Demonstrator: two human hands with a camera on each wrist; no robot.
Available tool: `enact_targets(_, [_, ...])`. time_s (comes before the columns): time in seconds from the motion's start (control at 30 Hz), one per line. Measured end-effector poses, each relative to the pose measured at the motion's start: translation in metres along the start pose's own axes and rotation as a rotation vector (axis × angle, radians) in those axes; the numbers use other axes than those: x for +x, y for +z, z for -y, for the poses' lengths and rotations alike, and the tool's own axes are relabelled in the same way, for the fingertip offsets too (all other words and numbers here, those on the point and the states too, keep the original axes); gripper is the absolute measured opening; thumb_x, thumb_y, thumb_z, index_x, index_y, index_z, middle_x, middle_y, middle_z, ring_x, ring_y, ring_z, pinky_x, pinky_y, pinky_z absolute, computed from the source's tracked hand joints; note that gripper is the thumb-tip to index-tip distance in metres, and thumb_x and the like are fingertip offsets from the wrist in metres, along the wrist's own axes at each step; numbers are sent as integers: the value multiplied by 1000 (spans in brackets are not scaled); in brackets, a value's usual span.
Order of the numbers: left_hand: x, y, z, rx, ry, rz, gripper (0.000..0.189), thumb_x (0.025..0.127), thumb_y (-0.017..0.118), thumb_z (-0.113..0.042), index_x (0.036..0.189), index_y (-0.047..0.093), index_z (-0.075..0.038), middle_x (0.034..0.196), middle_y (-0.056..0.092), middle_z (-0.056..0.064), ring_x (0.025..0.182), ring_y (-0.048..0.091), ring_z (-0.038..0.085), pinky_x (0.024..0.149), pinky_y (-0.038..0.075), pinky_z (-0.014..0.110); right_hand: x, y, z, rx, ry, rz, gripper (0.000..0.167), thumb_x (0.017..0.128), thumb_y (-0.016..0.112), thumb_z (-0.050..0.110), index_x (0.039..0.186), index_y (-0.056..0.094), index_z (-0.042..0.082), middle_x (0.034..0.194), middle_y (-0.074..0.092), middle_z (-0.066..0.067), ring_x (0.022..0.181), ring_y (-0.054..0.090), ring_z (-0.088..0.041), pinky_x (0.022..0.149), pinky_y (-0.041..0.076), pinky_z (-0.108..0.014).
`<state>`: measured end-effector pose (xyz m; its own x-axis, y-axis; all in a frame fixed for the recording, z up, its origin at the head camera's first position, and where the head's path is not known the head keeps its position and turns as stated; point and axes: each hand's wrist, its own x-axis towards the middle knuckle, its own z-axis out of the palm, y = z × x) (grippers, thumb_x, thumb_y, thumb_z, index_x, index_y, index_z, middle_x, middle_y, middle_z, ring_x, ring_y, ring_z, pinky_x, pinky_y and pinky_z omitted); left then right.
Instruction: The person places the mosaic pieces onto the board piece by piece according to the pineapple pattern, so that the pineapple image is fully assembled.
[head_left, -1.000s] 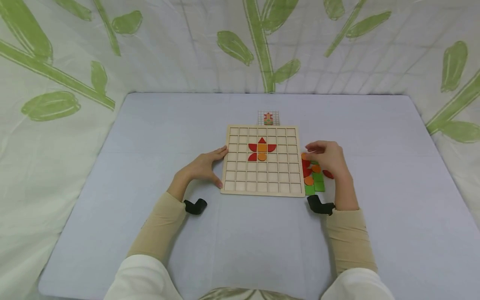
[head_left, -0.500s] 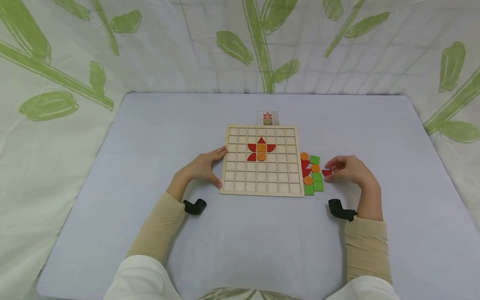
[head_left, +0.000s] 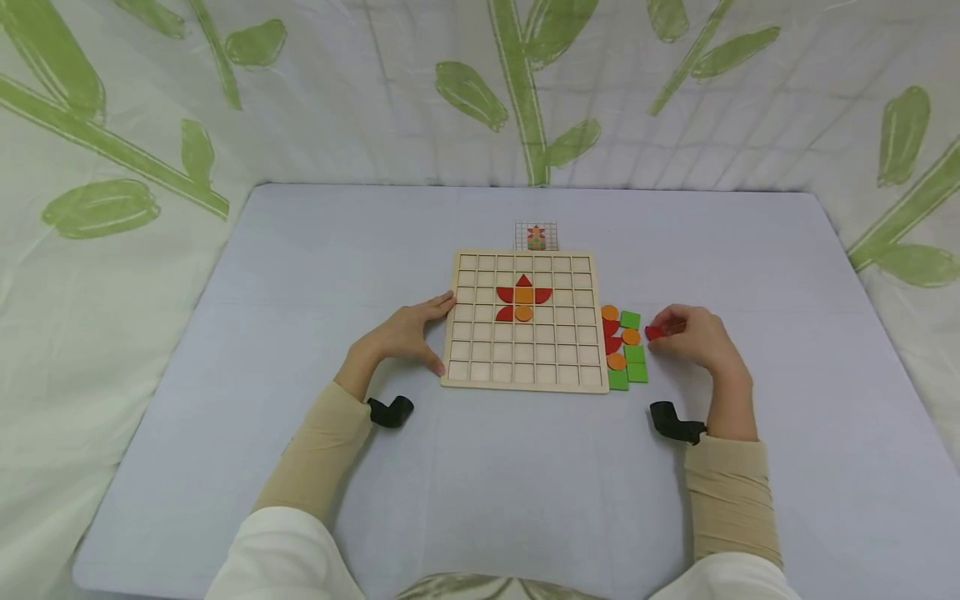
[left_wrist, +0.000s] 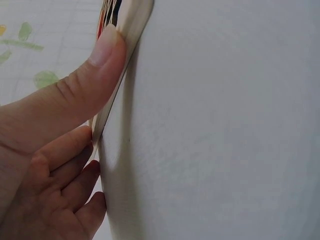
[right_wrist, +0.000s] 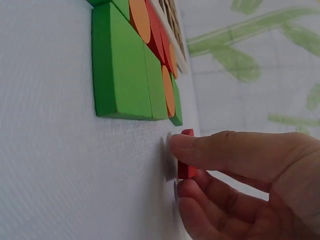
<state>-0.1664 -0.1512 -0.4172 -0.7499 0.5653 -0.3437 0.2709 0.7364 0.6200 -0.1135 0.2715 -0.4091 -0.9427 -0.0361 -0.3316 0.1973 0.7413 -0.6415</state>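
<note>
Currently, we see a red piece pinched between the thumb and fingers of the right hand, at about three o'clock from the gridded board. With so little of it to grip, we judge that it could twist or drop if the pinch loosens. A low sweep toward nine o'clock could also knock the green squares and orange discs crowded between hand and board. The piece looks small, thick and plain red; the thumb hides much of it, so we cannot tell its full outline, nor whether it touches the surface. At the board's nine o'clock edge, the left hand rests with thumb and fingers spread apart; should that touch slacken, a bump might shift the board. Just beyond its twelve o'clock edge, we find a small pattern card.
</note>
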Motion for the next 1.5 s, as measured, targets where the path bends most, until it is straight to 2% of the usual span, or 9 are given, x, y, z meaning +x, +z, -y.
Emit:
enact_targets(0.27, [0,1,1,-4,9,-4,114,63,92,-19,153,24,-3,161,15,9,147,13,31,117,17,49,7,11,15,72,-35,-40,41,91,65,17,128,60,-2,118,60,-25,107,57,-38,87,49,-45])
enact_targets(0.47, [0,0,1,-7,9,-5,114,63,92,-19,153,25,-4,161,15,9,147,13,31,117,17,49,15,22,34,88,-82,-21,41,92,65,16,130,61,1,118,59,-23,107,58,-37,81,52,-36])
enact_targets(0.63, [1,1,1,-2,7,-6,114,63,92,-20,153,25,-4,161,15,9,147,13,31,117,18,49,24,35,47,87,-146,-91,37,89,70,14,124,66,2,114,61,-20,104,59,-36,75,51,-33])
enact_targets(0.83, [0,0,0,-12,3,-4,114,63,92,-18,153,25,-4,161,14,8,147,13,31,117,17,49,35,51,56,168,-181,-242,25,86,74,11,107,72,-3,96,69,-21,86,63,-31,61,48,-24])
enact_targets(0.93, [0,0,0,-15,2,-2,113,63,92,-18,153,25,-3,161,14,8,147,12,30,117,17,48,37,57,61,218,-170,-259,20,88,72,10,102,72,-4,94,71,-21,86,63,-30,62,47,-24])
enact_targets(1.1, [0,0,1,-13,8,-3,113,63,92,-18,153,25,-3,161,15,9,147,13,31,117,17,48,39,69,71,317,-112,-211,22,89,70,14,102,72,-3,100,70,-20,96,60,-30,76,47,-31])
enact_targets(1.2, [0,0,1,-11,11,-3,113,63,92,-18,153,24,-3,161,15,9,147,13,31,117,17,48,41,77,79,338,-64,-202,23,89,70,16,101,71,-3,100,70,-18,96,60,-28,78,47,-32])
enact_targets(1.33, [0,0,1,-9,10,-2,114,63,92,-19,153,24,-3,161,14,9,147,13,31,117,17,48,44,86,87,287,-10,-222,22,89,70,19,98,71,-1,96,70,-15,92,60,-27,76,48,-33])
enact_targets(1.5, [1,0,1,-9,11,-4,113,63,92,-19,153,25,-3,161,15,8,147,13,30,117,17,48,45,90,93,192,-27,-233,18,90,69,19,98,72,3,94,69,-15,87,60,-28,71,44,-33])
